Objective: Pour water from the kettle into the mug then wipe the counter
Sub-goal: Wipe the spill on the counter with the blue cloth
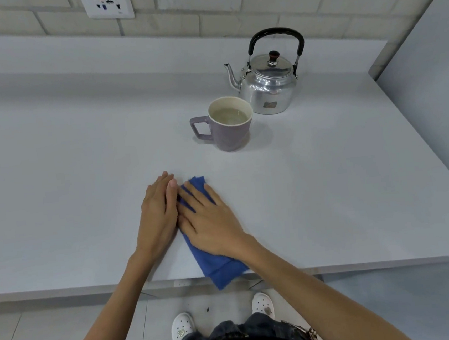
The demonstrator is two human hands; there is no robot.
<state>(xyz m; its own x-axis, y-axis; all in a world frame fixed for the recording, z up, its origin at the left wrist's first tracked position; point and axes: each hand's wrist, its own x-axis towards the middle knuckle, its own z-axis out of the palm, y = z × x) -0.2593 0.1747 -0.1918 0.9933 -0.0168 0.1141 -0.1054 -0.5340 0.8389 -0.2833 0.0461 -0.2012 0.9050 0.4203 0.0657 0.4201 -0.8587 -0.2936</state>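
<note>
Above the far edge of the table, a white socket plate (106, 3) sits on the pale brick wall (229, 2); below the table's near edge lies the grey tiled floor (55, 336); there my white clogs (182, 328) stand, and my dark jeans (234, 336) carry a small chain (306, 332).

One kettle (268, 83) stands behind one mug (226, 124), just beside it. Nearer than the mug lie one blue cloth (216, 266) and two hands, left hand (158, 217) and right hand (211, 220). Beyond the mug: one wall socket (107, 3).
</note>
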